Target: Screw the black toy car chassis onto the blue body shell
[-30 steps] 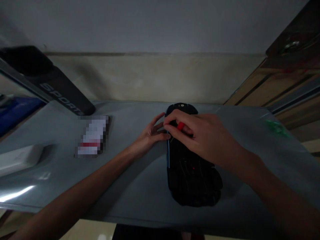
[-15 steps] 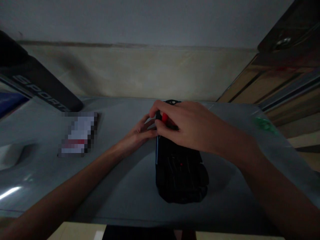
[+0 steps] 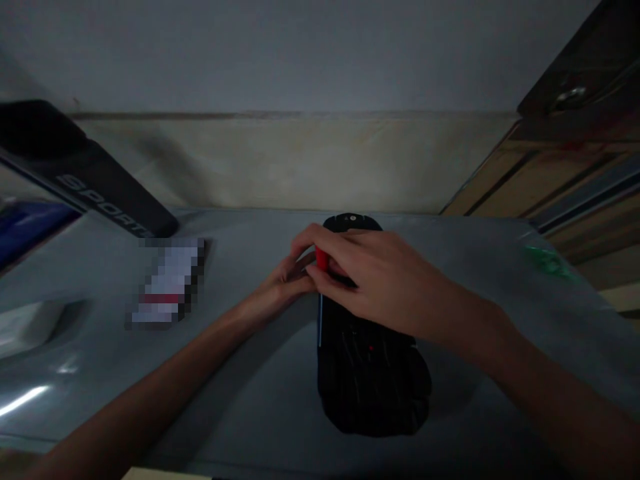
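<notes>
A black oblong object, dark and hard to make out, lies lengthwise on a grey table. My right hand hovers over its far half, fingers pinched round a small red-handled thing. My left hand rests against the object's left side near the far end, fingers curled against the edge and touching my right fingertips. The scene is dim, so I cannot tell what the red item is.
A blurred white and red card or box lies on the table to the left. A black strap or bar printed "SPORT" leans at the far left. A white block sits at the left edge. Wooden furniture stands on the right.
My right hand with the red thing has shifted slightly left over the black object, closing up to my left fingers. The camera view swayed a little; the black object has stayed in place.
</notes>
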The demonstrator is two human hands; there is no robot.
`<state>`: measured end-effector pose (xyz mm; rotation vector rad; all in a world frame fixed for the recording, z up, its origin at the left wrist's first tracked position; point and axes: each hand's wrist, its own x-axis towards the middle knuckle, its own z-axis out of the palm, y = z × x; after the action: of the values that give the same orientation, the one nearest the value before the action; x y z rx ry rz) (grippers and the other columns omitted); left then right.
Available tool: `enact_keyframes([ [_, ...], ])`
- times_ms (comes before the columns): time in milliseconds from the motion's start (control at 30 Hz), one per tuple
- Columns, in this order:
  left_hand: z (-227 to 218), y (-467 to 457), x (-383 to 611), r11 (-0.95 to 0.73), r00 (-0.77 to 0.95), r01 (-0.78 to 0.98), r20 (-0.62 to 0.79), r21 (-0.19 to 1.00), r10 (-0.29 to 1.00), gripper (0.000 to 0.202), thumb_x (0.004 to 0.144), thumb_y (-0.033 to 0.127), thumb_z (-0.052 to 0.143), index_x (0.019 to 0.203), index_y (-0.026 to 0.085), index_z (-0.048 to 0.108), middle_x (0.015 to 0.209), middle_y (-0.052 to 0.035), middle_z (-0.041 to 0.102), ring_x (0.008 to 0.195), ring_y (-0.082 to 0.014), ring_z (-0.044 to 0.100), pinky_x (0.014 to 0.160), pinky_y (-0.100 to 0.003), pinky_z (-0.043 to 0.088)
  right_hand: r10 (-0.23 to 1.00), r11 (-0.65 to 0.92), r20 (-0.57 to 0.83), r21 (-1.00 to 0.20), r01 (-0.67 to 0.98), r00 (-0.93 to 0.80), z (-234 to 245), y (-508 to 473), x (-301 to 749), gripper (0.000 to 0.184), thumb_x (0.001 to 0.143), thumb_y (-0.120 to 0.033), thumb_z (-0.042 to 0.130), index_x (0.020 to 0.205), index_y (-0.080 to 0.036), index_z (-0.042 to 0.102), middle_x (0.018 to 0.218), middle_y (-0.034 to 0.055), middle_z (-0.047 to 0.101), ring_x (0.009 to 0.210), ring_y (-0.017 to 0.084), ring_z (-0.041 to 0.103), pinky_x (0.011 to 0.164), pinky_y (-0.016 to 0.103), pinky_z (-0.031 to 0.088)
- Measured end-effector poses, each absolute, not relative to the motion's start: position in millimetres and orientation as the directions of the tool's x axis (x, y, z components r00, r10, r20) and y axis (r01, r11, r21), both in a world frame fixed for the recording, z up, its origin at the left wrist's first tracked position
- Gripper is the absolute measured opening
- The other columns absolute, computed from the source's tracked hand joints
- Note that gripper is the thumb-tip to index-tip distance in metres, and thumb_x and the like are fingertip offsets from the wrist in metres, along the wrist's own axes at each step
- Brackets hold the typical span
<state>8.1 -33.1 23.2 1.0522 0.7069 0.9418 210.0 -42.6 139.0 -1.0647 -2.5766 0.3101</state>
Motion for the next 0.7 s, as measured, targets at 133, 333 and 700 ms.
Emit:
enact_keyframes([
  [133, 23, -33, 7, 0.204, 0.432, -0.274, -0.069, 0.94, 0.899, 0.071, 0.085, 0.037, 0.098, 0.15, 0.028, 0.072, 0.15, -0.0127, 0.08, 0.153, -0.0441, 0.064, 0.126, -0.055, 0.051, 0.834, 0.549, 0.262, -0.293, 0.783, -0.486, 127, -44, 205, 0.016, 0.114, -0.029, 0.058, 0.122, -0.022, 0.071, 0.083, 0.0012, 0.075, 0.071, 0.02, 0.067, 0.067, 0.032, 0.037],
  [333, 25, -33, 9, 0.204, 0.437, -0.202, -0.099, 0.958, 0.894, 0.094, 0.089, 0.037, 0.094, 0.174, 0.034, 0.052, 0.179, -0.0112, 0.058, 0.169, -0.0434, 0.046, 0.136, -0.062, 0.039, 0.876, 0.471, 0.417, -0.63, 0.617, -0.243, 124, -25, 239, 0.012, 0.109, -0.028, 0.06, 0.112, -0.024, 0.071, 0.074, -0.0033, 0.069, 0.065, 0.017, 0.065, 0.066, 0.029, 0.044],
  [700, 20, -33, 10, 0.176, 0.404, -0.233, -0.07, 0.956, 0.912, 0.096, 0.089, 0.034, 0.091, 0.175, 0.033, 0.047, 0.183, -0.0128, 0.053, 0.167, -0.0428, 0.05, 0.135, -0.064, 0.042, 0.978, 0.133, -0.082, -0.453, 0.881, -0.189, 48, -16, 321, 0.013, 0.101, -0.026, 0.06, 0.101, -0.025, 0.073, 0.079, 0.0024, 0.075, 0.072, 0.023, 0.073, 0.069, 0.032, 0.046],
])
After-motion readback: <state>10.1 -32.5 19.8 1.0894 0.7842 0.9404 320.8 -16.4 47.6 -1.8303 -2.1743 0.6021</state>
